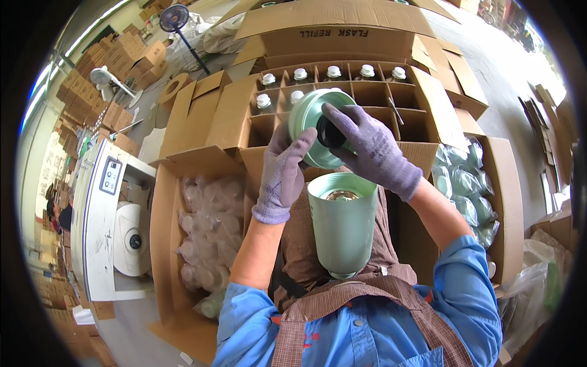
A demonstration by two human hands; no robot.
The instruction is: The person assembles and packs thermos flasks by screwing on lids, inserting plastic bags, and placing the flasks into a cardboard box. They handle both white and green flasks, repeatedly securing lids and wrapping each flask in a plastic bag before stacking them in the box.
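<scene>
My left hand (285,174), in a grey-purple work glove, holds a pale green plastic flask top (308,117) tilted with its underside towards me. My right hand (373,144), gloved alike, grips a black ring-shaped part (328,133) at the opening of that top. Whether the ring is fixed in it, I cannot tell. Just below my hands, a pale green flask body (344,229) stands between my thighs on the brown apron (293,238), its mouth uncovered. A shiny silvery glass liner (341,196) shows inside the mouth.
Ahead is a divided carton (339,85) with several white-capped glass flask refills (334,71); a thin tool (395,110) leans in one cell. Open cartons hold plastic-wrapped parts at left (211,229) and wrapped green parts at right (465,183). A white machine (98,229) stands far left.
</scene>
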